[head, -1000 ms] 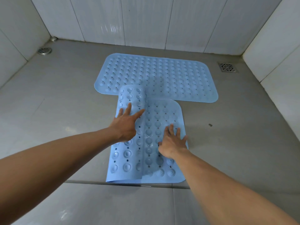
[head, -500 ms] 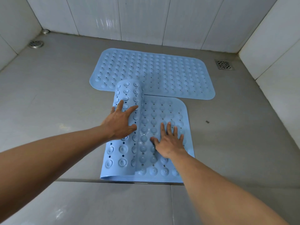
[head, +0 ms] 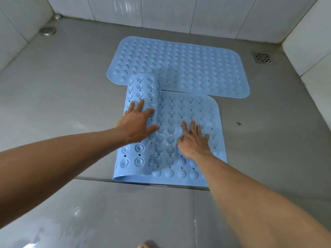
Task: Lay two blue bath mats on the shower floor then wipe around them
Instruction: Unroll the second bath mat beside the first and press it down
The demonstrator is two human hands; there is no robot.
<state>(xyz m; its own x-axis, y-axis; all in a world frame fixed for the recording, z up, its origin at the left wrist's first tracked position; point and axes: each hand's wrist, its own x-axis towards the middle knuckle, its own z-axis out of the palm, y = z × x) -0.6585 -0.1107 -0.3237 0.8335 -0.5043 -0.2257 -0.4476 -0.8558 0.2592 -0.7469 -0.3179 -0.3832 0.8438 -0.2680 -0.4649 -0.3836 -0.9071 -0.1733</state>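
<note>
Pressed left hand [head: 138, 124], fingers straight, on the curled-up left part of the near mat [head: 188, 108]; laid right hand [head: 194, 140], fingers spread, released, on its flat part. Sat on the shower floor [head: 62, 95] against the far mat [head: 179, 65].

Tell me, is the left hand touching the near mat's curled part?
Touching. The head view shows the left hand lying flat on the curled left side of the near mat, fingers spread over its suction cups.
</note>
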